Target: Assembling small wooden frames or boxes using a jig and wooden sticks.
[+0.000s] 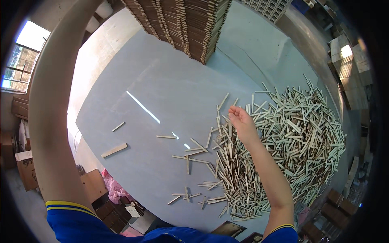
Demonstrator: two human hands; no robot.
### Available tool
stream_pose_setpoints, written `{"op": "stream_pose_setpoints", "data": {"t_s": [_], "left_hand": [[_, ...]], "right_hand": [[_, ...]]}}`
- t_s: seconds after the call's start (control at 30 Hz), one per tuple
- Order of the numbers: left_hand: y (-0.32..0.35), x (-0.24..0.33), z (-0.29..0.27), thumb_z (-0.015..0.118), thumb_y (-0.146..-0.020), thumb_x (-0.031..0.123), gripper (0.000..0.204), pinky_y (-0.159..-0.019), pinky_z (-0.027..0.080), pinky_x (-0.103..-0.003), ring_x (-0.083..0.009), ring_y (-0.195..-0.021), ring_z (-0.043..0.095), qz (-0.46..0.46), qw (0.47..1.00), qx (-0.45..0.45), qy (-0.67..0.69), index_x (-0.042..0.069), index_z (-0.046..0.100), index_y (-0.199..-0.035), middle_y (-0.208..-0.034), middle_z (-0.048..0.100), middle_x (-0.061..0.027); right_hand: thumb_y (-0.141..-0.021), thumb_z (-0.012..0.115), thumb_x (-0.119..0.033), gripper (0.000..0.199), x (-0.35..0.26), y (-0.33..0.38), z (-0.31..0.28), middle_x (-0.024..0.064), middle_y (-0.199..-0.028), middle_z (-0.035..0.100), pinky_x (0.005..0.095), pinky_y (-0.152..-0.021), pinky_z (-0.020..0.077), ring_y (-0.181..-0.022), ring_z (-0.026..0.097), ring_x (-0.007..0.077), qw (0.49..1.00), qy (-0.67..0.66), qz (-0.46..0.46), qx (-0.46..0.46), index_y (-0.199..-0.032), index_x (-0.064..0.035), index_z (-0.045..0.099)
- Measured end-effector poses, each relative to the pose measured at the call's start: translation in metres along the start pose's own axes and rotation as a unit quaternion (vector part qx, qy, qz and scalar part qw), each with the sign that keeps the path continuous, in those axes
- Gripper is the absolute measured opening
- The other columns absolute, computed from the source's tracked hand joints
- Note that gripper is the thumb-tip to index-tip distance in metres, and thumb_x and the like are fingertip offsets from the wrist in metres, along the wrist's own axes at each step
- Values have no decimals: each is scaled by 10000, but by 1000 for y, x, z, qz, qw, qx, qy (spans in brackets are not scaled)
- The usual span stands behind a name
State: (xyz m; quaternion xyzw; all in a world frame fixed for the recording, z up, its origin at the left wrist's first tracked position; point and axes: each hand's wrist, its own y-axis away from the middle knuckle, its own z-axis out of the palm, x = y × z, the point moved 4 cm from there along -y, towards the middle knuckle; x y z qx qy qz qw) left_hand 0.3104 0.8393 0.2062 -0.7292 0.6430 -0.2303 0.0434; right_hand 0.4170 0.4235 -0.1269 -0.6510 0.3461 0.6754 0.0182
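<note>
My right hand (242, 122) is over the near left side of a large heap of short, pale wooden strips (300, 141). Its fingers are curled together; whatever they hold, if anything, is hidden. My left forearm (54, 121) stretches up the left side and leaves the picture at the top, so my left hand is out of sight. At the far side of the grey table (133, 174) stands a tall stack of thin brown pieces (182, 24) with rows of pale ends between the layers.
Loose strips (190, 159) lie scattered left of the heap, and a wider wooden block (114, 150) rests near the table's left edge. Crates with a grid of holes (269, 7) stand beyond the table. Cardboard boxes (26, 172) and a pink plastic bag (115, 188) sit beside it.
</note>
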Motion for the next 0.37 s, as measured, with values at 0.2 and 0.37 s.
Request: {"op": "stream_pose_setpoints", "data": {"t_s": [0.2, 0.37], "left_hand": [[58, 25, 28, 694, -961, 131, 824, -1326, 210, -532, -363, -1652, 96, -94, 979, 178, -32, 210, 316, -1689, -1802, 68, -126], [210, 58, 144, 688, -1033, 310, 829, -1276, 316, -461, -357, -1564, 362, -191, 954, 224, -59, 22, 231, -1662, -1660, 399, -179]], "right_hand": [[-1031, 656, -235, 501, -2, -13, -4, 234, -1396, 627, 415, -1119, 469, -1277, 618, 341, 972, 210, -94, 54, -1433, 49, 561], [-987, 699, -343, 572, 21, -66, -9, 244, -1490, 562, 515, -1137, 446, -1357, 546, 448, 873, 375, -242, 199, -1441, -17, 579]]}}
